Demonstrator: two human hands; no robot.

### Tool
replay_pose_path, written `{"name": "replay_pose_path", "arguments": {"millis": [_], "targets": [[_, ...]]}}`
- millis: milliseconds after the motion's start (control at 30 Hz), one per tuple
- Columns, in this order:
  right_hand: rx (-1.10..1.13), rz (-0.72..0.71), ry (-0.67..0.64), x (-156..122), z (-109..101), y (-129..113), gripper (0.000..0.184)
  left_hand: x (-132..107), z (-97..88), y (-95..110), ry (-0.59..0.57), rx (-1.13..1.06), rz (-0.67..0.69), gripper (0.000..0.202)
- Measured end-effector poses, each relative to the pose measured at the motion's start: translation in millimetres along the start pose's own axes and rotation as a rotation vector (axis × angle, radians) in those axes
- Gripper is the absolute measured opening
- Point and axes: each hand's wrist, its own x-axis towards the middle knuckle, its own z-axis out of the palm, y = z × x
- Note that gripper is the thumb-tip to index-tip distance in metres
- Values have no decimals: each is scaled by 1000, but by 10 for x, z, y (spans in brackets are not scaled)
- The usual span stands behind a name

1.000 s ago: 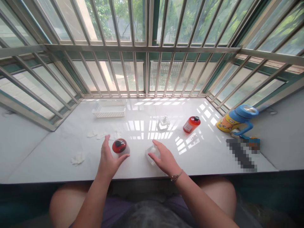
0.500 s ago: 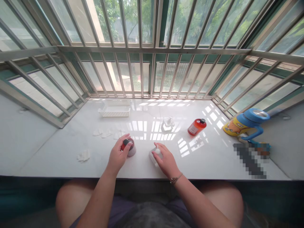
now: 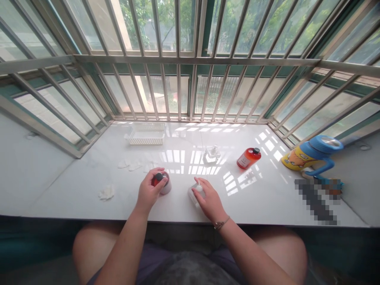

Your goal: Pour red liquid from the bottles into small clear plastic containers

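My left hand [image 3: 148, 192] is closed round a small red-topped jar [image 3: 162, 183] with a black cap, standing on the white sill [image 3: 74, 190]. My right hand [image 3: 208, 200] is closed over a small clear bottle [image 3: 194, 190] with a white top, a little to the right of the jar. Both hands are near the sill's front edge.
A clear glass bottle [image 3: 211, 154] and a lying red bottle [image 3: 248, 157] sit farther back. A white basket [image 3: 145, 135] stands at the back left, cotton pads [image 3: 107, 192] lie at left, and a yellow and blue cup [image 3: 311, 155] at right. Metal window bars [image 3: 190, 61] enclose the sill.
My left hand went from open beside the red-topped jar to closed round it. My right hand curled over the clear bottle. The view shifted slightly.
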Motion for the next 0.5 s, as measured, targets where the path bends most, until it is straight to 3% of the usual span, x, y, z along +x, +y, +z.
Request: {"name": "replay_pose_path", "arguments": {"millis": [300, 500], "targets": [[3, 6, -2, -7, 20, 14, 48, -1, 3, -7, 4, 2, 9, 30], [5, 0, 0, -7, 22, 15, 48, -36, -7, 52, -58, 105, 99, 34]]}}
